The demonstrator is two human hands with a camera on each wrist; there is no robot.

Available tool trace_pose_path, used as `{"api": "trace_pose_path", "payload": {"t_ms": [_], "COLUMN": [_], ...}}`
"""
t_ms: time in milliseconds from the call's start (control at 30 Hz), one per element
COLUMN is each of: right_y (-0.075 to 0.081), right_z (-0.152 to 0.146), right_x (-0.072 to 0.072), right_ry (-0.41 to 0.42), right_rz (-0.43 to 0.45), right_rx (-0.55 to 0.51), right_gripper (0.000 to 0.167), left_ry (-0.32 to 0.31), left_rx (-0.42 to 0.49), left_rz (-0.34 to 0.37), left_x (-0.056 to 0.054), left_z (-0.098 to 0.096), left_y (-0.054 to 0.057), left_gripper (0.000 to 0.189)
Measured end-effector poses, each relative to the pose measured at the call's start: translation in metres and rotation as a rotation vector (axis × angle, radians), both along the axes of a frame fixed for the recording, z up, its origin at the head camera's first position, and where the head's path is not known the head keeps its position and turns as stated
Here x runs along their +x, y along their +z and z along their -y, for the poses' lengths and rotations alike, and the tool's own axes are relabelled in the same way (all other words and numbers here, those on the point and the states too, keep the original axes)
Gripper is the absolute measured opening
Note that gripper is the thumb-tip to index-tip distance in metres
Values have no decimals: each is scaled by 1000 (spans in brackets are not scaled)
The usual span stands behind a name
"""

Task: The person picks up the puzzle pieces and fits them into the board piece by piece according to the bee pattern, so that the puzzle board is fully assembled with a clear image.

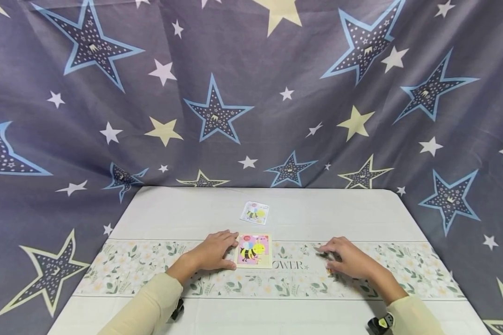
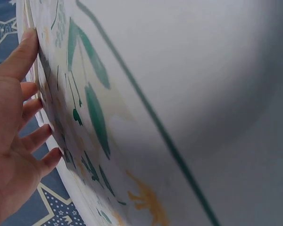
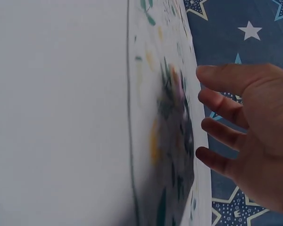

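Observation:
A square bee puzzle (image 1: 254, 251) with a pale frame and pink background lies on the floral band of the tablecloth. My left hand (image 1: 216, 251) rests at its left side, thumb by the lower corner and fingers by the upper one. In the left wrist view, the thumb (image 2: 26, 54) is against the board's thin edge and the other fingers are loosely bent. Further right, my right hand (image 1: 349, 258) is low over the cloth, its fingers spread and holding nothing. A small orange-and-purple piece (image 3: 175, 82) lies near that thumb, partly hidden in the head view.
A printed bee card (image 1: 254, 213) lies behind the puzzle on the white tablecloth (image 1: 184, 209). A dark star-patterned curtain (image 1: 218, 158) hangs behind the table and at both sides. Black wrist devices (image 1: 379, 324) sit near the sleeves.

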State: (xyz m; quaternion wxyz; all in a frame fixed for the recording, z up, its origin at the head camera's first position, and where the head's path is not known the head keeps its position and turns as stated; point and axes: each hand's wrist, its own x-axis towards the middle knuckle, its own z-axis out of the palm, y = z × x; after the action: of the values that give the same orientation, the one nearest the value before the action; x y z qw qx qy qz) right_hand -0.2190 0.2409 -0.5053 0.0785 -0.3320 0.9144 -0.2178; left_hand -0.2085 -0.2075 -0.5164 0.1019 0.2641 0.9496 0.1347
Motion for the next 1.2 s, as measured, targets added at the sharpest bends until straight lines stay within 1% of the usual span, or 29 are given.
{"api": "trace_pose_path", "payload": {"t_ms": [67, 200, 300, 400, 700, 833, 1033, 1100, 1200], "right_y": [-2, -4, -5, -6, -14, -17, -21, -22, -20], "right_z": [-4, -7, -9, -11, -15, -17, -18, -17, -13], "right_x": [2, 7, 10, 11, 11, 9, 7, 8, 8], "right_ry": [14, 15, 19, 37, 53, 66, 94, 92, 76], "right_rz": [-3, 6, -10, -49, -97, -125, -164, -179, -178], "right_rx": [6, 12, 16, 16, -7, -20, -41, -48, -56], "right_gripper": [38, 40, 41, 40, 33, 31, 27, 26, 26], "left_ry": [2, 6, 8, 5, 5, 4, 4, 3, 2], "left_rx": [0, -4, -9, -4, -14, -16, -21, -20, -16], "left_rz": [3, 8, 10, 8, 13, 12, 6, 6, 7], "left_x": [0, -1, -1, -1, -1, -2, -1, -1, 0], "left_z": [0, 1, 0, 0, 0, 0, 0, 0, 0], "left_y": [-1, -1, -1, -1, 0, 2, 1, 1, 1], "left_gripper": [74, 76, 76, 76, 78, 79, 77, 77, 76]}}
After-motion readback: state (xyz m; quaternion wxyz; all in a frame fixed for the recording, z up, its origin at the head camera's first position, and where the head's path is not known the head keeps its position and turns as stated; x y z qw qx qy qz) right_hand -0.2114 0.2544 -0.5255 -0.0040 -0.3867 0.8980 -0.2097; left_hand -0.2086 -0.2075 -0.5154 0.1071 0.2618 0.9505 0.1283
